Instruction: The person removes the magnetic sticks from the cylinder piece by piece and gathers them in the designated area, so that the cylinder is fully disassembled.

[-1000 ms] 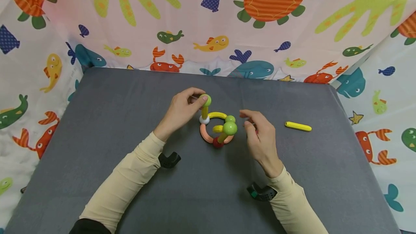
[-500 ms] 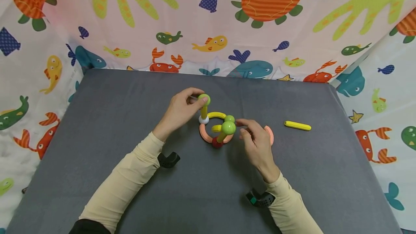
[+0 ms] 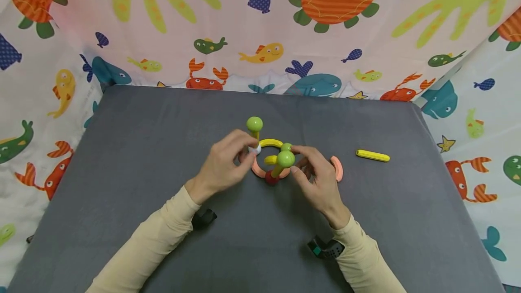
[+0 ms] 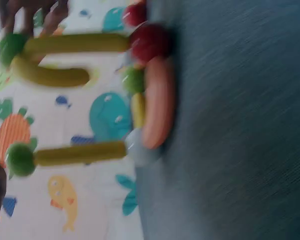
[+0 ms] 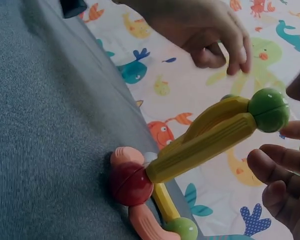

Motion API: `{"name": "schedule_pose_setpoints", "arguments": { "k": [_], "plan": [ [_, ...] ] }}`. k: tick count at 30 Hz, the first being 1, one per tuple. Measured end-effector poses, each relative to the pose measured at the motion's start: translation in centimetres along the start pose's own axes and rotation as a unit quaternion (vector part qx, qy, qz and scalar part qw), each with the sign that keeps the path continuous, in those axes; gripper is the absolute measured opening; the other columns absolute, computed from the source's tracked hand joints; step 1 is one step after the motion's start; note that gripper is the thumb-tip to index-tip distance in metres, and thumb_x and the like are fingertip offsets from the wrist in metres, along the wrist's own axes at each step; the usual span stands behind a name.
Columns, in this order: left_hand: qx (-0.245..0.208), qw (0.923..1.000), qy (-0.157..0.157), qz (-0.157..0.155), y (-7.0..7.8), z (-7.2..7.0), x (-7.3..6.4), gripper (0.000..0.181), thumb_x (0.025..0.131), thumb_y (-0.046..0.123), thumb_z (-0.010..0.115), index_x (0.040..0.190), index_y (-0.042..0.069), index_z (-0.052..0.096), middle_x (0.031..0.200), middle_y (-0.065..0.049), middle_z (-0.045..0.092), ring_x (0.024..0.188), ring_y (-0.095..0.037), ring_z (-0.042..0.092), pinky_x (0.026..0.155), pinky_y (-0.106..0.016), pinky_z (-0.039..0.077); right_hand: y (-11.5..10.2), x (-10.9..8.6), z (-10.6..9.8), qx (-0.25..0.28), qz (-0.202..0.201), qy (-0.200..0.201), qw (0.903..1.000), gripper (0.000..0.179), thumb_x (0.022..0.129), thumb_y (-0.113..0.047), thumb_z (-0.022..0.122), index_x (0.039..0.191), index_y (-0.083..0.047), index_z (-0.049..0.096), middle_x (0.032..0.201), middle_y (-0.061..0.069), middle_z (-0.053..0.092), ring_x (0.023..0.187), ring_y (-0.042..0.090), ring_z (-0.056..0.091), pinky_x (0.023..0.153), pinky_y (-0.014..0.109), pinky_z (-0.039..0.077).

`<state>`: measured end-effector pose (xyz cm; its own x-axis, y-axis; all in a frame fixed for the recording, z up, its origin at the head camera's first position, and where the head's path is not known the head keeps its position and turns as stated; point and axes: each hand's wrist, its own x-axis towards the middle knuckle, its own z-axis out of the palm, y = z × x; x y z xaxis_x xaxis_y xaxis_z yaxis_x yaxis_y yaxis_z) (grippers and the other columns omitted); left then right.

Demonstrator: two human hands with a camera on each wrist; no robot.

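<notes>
A construction of coloured balls and rods stands on the grey table: a ring of curved salmon (image 5: 146,220) and yellow pieces (image 3: 270,143), with a white ball (image 4: 140,147) and a dark red ball (image 5: 132,183). Two upright yellow rods (image 4: 80,153) end in green balls (image 3: 254,124). A curved yellow piece (image 4: 50,75) joins the nearer post's green ball (image 5: 269,110). My left hand (image 3: 224,162) hovers beside the white ball, fingers loosely bent, holding nothing. My right hand (image 3: 317,177) is at the nearer green ball, thumb and fingers apart, fingertips right at its surface.
A loose curved salmon piece (image 3: 337,168) lies just right of my right hand. Farther right lies a straight yellow rod (image 3: 372,155). A sea-animal printed cloth (image 3: 171,49) hangs behind and along the sides of the grey table (image 3: 163,116).
My left hand has let go of the far green ball and come down nearer the ring. My right hand has moved left to the nearer green ball, and the loose salmon piece has come into view.
</notes>
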<state>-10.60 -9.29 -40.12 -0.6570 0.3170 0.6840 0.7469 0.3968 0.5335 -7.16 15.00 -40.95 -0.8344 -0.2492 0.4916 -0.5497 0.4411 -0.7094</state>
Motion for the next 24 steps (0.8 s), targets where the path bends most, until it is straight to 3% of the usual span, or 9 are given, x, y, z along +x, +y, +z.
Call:
{"name": "schedule_pose_setpoints", "arguments": {
  "k": [3, 6, 17, 24],
  "plan": [
    [0.008, 0.9955, -0.095, 0.007, 0.3, 1.0, -0.8, 0.028, 0.087, 0.012, 0.073, 0.113, 0.004, 0.065, 0.104, -0.008, 0.063, 0.065, -0.008, 0.054, 0.059, -0.018, 0.046, -0.1, 0.2, 0.1, 0.004, -0.025, 0.002, 0.9997, 0.045, 0.084, -0.007, 0.072, 0.127, -0.007, 0.061, 0.103, 0.009, 0.065, 0.066, 0.011, 0.053, 0.055, 0.023, 0.039],
    [0.02, 0.9906, -0.135, -0.007, 0.3, 1.8, -1.2, 0.037, 0.084, 0.015, 0.078, 0.117, 0.005, 0.064, 0.109, -0.008, 0.062, 0.066, -0.006, 0.053, 0.06, -0.016, 0.045, -0.3, 0.5, 0.4, 0.0, -0.041, 0.002, 0.9991, 0.049, 0.081, -0.007, 0.077, 0.127, -0.008, 0.061, 0.102, 0.008, 0.065, 0.066, 0.015, 0.053, 0.056, 0.023, 0.039],
    [0.016, 0.9909, -0.134, 0.003, 0.3, 2.4, -0.6, 0.02, 0.087, 0.014, 0.073, 0.105, 0.007, 0.067, 0.099, -0.004, 0.065, 0.072, -0.012, 0.056, 0.064, -0.019, 0.047, -0.3, 0.9, 0.9, -0.02, -0.073, 0.02, 0.9969, 0.035, 0.083, -0.011, 0.076, 0.115, -0.003, 0.066, 0.104, 0.011, 0.066, 0.073, 0.01, 0.052, 0.062, 0.02, 0.042],
    [-0.005, 0.9895, -0.14, -0.036, 0.2, 1.7, -0.8, 0.02, 0.086, 0.011, 0.074, 0.103, 0.005, 0.066, 0.093, -0.005, 0.065, 0.072, -0.008, 0.058, 0.064, -0.023, 0.052, -0.3, 1.0, 0.9, -0.028, -0.068, 0.023, 0.997, 0.036, 0.079, -0.004, 0.074, 0.114, -0.004, 0.066, 0.105, 0.011, 0.066, 0.071, 0.012, 0.054, 0.063, 0.021, 0.045]
  ]
}}
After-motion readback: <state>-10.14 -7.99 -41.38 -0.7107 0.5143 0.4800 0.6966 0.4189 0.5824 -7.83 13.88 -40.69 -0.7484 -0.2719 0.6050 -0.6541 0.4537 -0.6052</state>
